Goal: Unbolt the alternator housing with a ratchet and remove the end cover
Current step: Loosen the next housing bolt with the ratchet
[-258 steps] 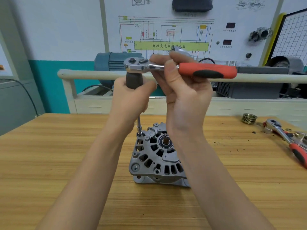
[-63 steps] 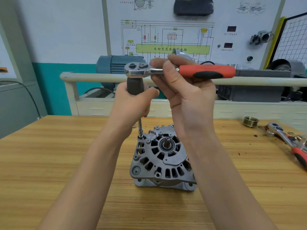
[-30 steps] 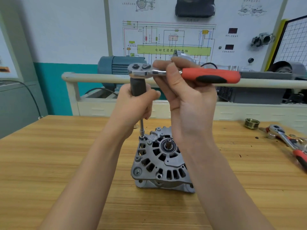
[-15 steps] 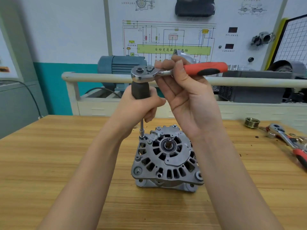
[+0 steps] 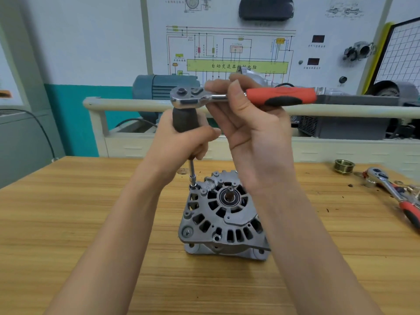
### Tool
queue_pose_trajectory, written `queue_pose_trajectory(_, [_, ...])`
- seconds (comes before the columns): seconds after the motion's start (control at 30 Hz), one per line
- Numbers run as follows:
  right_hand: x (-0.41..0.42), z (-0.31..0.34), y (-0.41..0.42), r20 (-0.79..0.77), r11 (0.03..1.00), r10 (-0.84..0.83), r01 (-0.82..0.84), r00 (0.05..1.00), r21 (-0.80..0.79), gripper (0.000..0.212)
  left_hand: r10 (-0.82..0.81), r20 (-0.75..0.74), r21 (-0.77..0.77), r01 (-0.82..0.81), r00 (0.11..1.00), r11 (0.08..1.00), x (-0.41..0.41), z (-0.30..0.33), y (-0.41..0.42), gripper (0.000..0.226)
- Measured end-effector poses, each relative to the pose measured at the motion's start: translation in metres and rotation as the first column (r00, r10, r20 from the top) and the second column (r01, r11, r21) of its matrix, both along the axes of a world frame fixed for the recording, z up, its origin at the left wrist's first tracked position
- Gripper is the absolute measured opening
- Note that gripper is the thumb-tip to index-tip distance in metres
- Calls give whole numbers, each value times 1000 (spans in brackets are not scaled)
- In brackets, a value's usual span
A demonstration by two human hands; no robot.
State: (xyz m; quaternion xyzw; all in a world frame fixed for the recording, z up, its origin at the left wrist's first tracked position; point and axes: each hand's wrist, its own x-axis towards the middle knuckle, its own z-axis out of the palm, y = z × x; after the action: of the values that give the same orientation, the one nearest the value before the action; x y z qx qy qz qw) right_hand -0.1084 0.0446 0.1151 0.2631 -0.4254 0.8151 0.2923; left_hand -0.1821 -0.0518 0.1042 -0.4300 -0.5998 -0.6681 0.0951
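Alternator (image 5: 223, 214) stands on table (image 5: 68, 212), cover face up. Left hand (image 5: 181, 142) grips grey driver handle (image 5: 185, 120), its socket (image 5: 193, 181) on a top-left bolt. Right hand (image 5: 254, 123) fingers pinch ratchet (image 5: 238, 96) neck; ratchet head sits on handle top. Second ratchet (image 5: 395, 194) and pulley (image 5: 344, 165) far right on table.

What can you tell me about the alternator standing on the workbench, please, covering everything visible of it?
The alternator is a grey cast-metal unit standing on the wooden workbench, shaft end up. Its top cover has slotted vents ringed round a dark bearing and a short shaft stub. Mounting ears with bolts stick out at the rim. A slim socket extension meets a bolt at its upper-left edge, driven by the ratchet, which the right hand holds; the left hand grips the dark driver handle.
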Motion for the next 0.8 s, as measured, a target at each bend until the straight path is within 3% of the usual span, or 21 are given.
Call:
queue_pose_trajectory(0.07, [1, 4, 7, 47, 993, 113, -115, 993, 35, 11, -106, -12, 46, 107, 994, 993, -1, 1, -4, 31])
queue_pose_trajectory(0.13, [1, 5, 8, 52, 991, 123, -125, 991, 36, 10, -119, 18, 66, 118, 993, 991, 1, 2, -2, 37])
queue_pose_trajectory(0.23, [0, 0, -2, -3, 999, -33, 33, 999, -1, 7, -12, 49, 82, 8, 999, 997, 4, 3, 3, 37])
queue_pose_trajectory(0.33, [-2, -9, -18, -106, 960, -281, 280, 954, -22, 15, 89, 115, 199, -111, 989, 974, 5, 2, 8, 33])
queue_pose_trajectory(0.43, [-2, -12, -25, -158, 934, -356, 356, 921, -31, 18, 115, 144, 254, -149, 983, 956, 4, 0, 10, 31])
queue_pose_trajectory(0.5, [-1, -10, -20, -126, 960, -280, 280, 952, -15, 14, 32, 88, 199, -49, 996, 979, 1, -1, 6, 32])
queue_pose_trajectory(0.63, [0, 0, -3, 2, 999, 33, -33, 999, -1, 7, -219, 13, 50, 219, 976, 975, -5, 0, -7, 26])
queue_pose_trajectory(0.7, [0, 3, 3, 36, 993, 120, -120, 992, 0, 9, -223, 29, 30, 222, 974, 974, -5, -1, -7, 30])
queue_pose_trajectory(0.8, [1, 3, 2, 24, 998, 61, -60, 998, -24, 6, -75, 48, 53, 72, 996, 996, 0, 0, 1, 35])
